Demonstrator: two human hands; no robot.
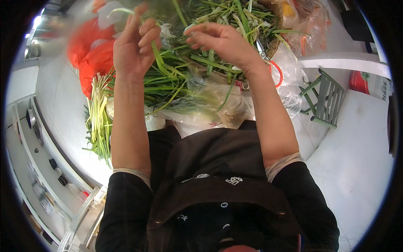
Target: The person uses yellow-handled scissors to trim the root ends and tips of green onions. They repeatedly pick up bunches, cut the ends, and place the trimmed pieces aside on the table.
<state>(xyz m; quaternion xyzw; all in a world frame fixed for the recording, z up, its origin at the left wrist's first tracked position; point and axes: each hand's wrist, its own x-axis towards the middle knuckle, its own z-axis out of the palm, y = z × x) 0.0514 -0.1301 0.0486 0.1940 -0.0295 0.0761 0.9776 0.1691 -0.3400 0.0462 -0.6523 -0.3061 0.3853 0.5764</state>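
Observation:
My left hand (137,44) is raised with its fingers curled around a scallion stalk (161,64). The stalk's pale end bends out above the fingers, and its green leaves trail down to the right. Thumb and index finger of my right hand (220,41) are pinched together at the lower end of a narrow scallion leaf (180,13). Beneath both hands lies a loose heap of scallions (167,91) on clear plastic. To the left of my left forearm is a bunch of scallions (99,116) with pale stalks side by side.
Scissors with red handles (276,74) lie by my right wrist. A woven basket (277,26) holds leaves and scraps. Red plastic bags (94,47) are at the left. A green folding stool (327,97) stands at the right, and a white shelf (47,151) lines the left side.

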